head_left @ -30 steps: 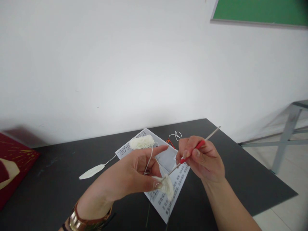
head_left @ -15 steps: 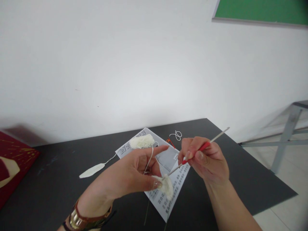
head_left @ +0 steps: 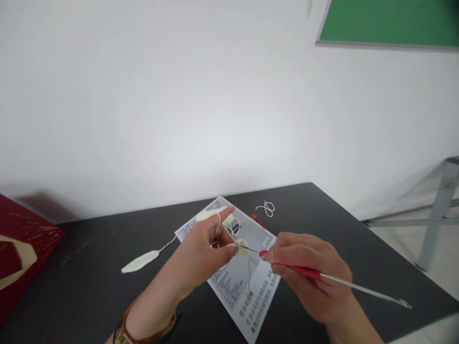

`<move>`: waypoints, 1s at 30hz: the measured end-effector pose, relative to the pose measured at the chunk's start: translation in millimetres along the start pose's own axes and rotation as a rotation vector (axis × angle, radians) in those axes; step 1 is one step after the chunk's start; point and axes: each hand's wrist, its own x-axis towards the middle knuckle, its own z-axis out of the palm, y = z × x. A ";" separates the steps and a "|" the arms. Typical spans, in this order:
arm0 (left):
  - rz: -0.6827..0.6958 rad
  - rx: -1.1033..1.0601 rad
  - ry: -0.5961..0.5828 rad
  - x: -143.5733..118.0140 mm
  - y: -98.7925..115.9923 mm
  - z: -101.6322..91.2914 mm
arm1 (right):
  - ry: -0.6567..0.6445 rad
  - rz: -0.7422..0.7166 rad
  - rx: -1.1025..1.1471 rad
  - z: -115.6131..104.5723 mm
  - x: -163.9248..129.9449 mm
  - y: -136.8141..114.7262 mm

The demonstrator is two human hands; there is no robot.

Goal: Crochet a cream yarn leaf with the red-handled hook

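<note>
My left hand (head_left: 197, 255) pinches a small white crocheted piece (head_left: 244, 249) between thumb and fingers. White yarn loops over its raised index finger. My right hand (head_left: 315, 274) is closed around the red grip of a crochet hook (head_left: 304, 271). The hook's thin metal front end reaches to the crocheted piece at my left fingertips; its tip is hidden there. Its other metal end sticks out to the lower right. Behind my left hand, a bundle of white yarn (head_left: 228, 220) is partly covered. A white leaf-shaped crocheted piece (head_left: 140, 262) lies left of my hand, trailing a yarn tail.
A printed sheet (head_left: 251, 306) lies under my hands on the dark table (head_left: 301, 205). Beyond it are a small orange-red item (head_left: 258, 220) and a loop of white cord (head_left: 267, 209). A dark red printed bag or box (head_left: 32, 258) stands at left. Behind is a white wall (head_left: 179, 95).
The hook has turned in my right hand: its rear end pointed up right and now points down right. My left hand's crocheted piece is raised and tilted, showing less of its face.
</note>
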 end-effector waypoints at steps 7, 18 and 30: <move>0.114 -0.099 0.259 4.6 -3.1 6.9 | 0.005 0.034 -0.039 9.6 0.9 3.5; 0.062 -0.726 0.180 1.8 -3.4 16.2 | 0.222 0.176 0.443 17.6 2.0 33.5; 0.243 -0.083 0.398 -1.1 2.7 9.4 | 0.030 -0.428 -0.495 21.2 -10.9 17.2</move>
